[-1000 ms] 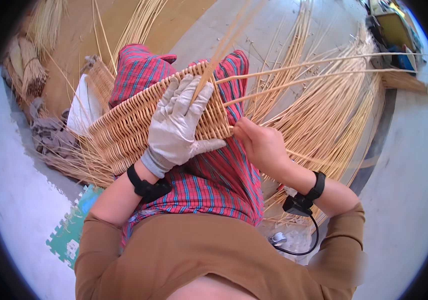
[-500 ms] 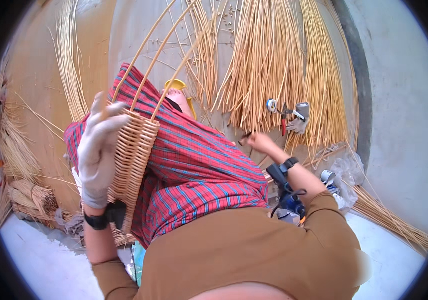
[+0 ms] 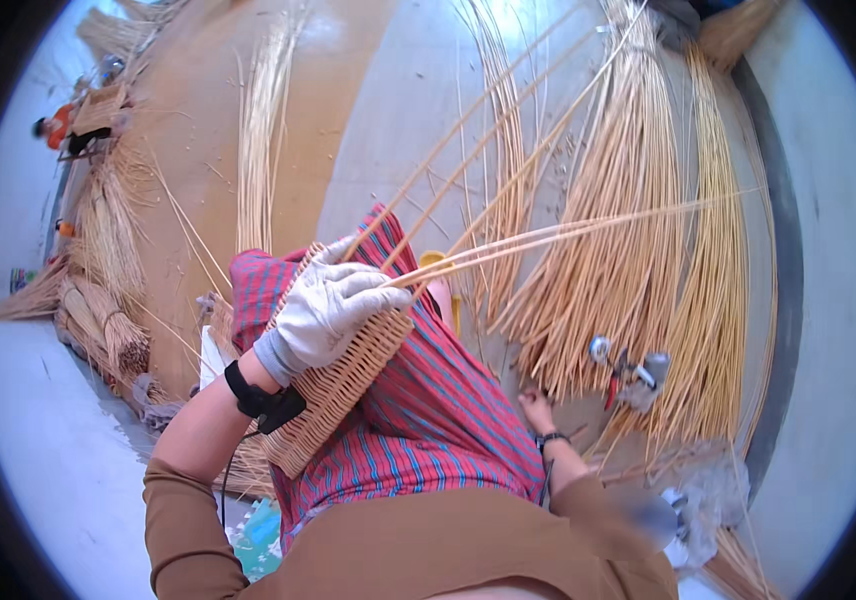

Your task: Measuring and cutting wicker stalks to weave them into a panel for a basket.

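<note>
A woven wicker piece lies tilted across my lap, over a red checked cloth. Several long stakes rise from its upper end. My left hand, in a whitish glove, is closed over that end, and thin wicker strands run out rightward from under its fingers. Bare and low at my right side, my right hand is near the lower ends of a large bundle of wicker rods. Its fingers are bent inward; anything in them is too small to make out.
Pliers with red handles and a white round tape lie right of my right hand. More rod bundles lie ahead and at the left. Clear plastic bags are at lower right. Another person sits far left.
My left hand has closed over the wicker piece's upper end, and strands now stretch rightward from it. The piece leans further right. The small dark item in my right hand no longer shows.
</note>
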